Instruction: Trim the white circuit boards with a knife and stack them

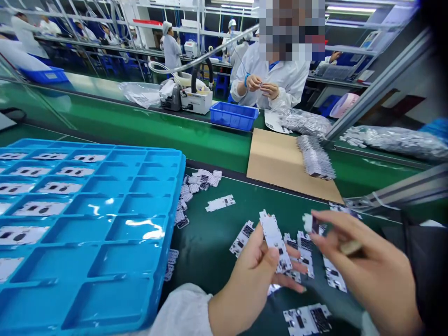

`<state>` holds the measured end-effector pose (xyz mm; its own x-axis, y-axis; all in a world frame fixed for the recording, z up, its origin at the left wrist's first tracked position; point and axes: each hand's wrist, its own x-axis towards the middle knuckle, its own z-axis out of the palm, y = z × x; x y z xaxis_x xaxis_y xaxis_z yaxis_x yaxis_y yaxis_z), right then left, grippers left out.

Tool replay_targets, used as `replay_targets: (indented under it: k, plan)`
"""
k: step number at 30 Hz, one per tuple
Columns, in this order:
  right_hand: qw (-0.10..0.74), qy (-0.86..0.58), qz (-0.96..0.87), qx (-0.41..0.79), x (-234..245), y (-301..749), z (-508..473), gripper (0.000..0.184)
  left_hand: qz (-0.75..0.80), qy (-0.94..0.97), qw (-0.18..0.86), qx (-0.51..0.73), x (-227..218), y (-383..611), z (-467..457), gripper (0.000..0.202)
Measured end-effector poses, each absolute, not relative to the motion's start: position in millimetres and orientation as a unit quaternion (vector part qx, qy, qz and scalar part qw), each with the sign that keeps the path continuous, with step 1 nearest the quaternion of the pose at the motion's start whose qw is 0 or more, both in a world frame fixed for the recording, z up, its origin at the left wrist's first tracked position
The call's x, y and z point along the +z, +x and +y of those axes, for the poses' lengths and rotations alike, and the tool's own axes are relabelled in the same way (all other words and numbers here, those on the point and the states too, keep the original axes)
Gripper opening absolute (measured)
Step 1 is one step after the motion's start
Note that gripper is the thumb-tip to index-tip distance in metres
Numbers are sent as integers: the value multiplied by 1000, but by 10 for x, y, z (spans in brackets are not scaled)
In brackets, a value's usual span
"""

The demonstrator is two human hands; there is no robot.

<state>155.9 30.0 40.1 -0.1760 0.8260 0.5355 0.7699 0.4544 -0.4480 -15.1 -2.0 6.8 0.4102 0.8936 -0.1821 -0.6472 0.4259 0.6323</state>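
Note:
My left hand [250, 275] holds a narrow white circuit board [275, 240] between thumb and fingers, tilted above the green bench. To its right, my right hand [367, 261] pinches a small white and dark piece [313, 224] between thumb and forefinger, apart from the board. Something beige [351, 247] shows by its curled fingers; I cannot tell what it is. Under and around both hands lie several more white boards with dark patches, among them a board [308, 319] near the front and another board [241, 238] beside my left hand, partly overlapped.
A blue compartment tray [140, 203] fills the left, with white boards in its left columns. Small dotted pieces [191, 189] are heaped along its right side, near a lone board [220, 203]. Beyond stand cardboard [271, 156], a blue bin [234, 115] and a co-worker [276, 79].

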Motion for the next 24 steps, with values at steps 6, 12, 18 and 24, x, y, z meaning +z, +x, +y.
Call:
replay_targets:
  k: [6,12,18,24]
  plan:
    - [382,-469,-795,53,239,1591,-163,29,218,338,843,356,73,-109,-114,39]
    - [350,-455,-819,19,212,1595,-158,29,234,359,845,319,99,-135,-113,45]
    - [325,-469,-821,17,240,1601,-231,31,272,367,843,285,110,-125,-108,48]
    - [317,-486,-815,21,265,1607,-249,34,282,397,833,264,97,-136,-106,51]
